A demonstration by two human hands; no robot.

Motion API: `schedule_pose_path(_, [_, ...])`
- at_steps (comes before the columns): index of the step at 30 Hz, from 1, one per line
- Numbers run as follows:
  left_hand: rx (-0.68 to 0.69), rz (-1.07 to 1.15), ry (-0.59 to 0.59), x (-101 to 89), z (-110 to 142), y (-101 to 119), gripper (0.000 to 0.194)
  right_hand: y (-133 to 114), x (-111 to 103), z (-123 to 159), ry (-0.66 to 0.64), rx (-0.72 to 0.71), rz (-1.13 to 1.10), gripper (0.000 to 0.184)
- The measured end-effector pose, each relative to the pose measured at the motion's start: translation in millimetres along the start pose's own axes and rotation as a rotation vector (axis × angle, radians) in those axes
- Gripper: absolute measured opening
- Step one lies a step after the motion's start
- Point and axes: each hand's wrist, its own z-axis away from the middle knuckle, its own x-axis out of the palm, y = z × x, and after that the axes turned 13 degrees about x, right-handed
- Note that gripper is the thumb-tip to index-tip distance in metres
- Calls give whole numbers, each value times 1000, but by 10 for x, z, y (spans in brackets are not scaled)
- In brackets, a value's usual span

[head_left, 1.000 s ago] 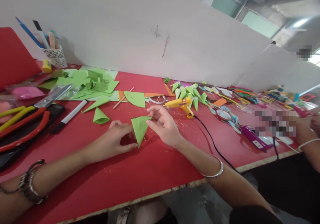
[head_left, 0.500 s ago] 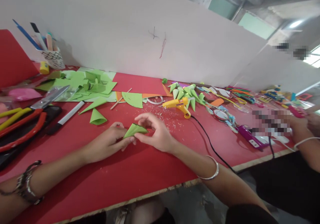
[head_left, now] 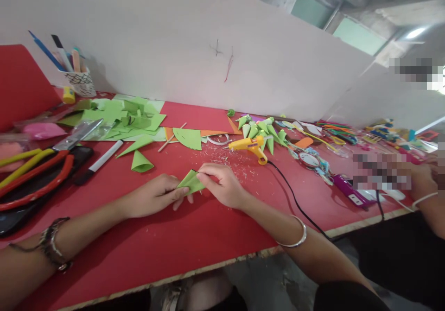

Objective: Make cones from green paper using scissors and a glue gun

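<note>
Between my two hands is a piece of green paper (head_left: 190, 181), curled over on itself. My left hand (head_left: 162, 192) pinches its left side, thumb on top and some fingers beneath. At the right end, the fingers of my right hand (head_left: 222, 184) close on the paper's edge. Beyond my left hand stands a green paper cone (head_left: 142, 162), with a second, flatter cone (head_left: 136, 146) lying behind it. A flat green quarter-circle of paper (head_left: 189, 137) with a dashed line rests farther back. The yellow glue gun (head_left: 248, 147) lies past my right hand.
Scissors with red handles (head_left: 62, 174) and a marker (head_left: 100, 160) lie at left, near a pen cup (head_left: 81, 81). Green paper scraps (head_left: 121, 114) and finished-looking cones (head_left: 260, 130) line the back. A black cord (head_left: 292, 195) crosses the red table (head_left: 167, 250). Another person's arm (head_left: 426, 188) is at right.
My right hand's fingers have closed down onto the paper's right end, where they were more spread before. The view has shifted slightly, moving the surroundings a little rightward.
</note>
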Motion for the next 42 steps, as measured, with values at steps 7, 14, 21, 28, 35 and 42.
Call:
schedule_pose_path(7, [-64,-158,228,-47,25,-58,36,36,-19,-15,153,106,-99,24])
schedule_pose_path(14, [-69,-175,277,-87,49,-67,36,97,18,-44,171,216,-334,18])
schedule_pose_path(21, [-64,-210,280,-84,68,-95,38,56,-22,-35,226,198,-303,19])
schedule_pose_path(28, [-48,-263,302,-89,79,-102,37,58,-57,-32,286,215,-335,21])
schedule_pose_path(35, [-19,-391,337,-88,115,-148,26,101,-29,-29,264,222,-490,46])
schedule_pose_path(42, [55,-631,405,-85,128,-188,35,100,-9,-11,-162,276,-512,45])
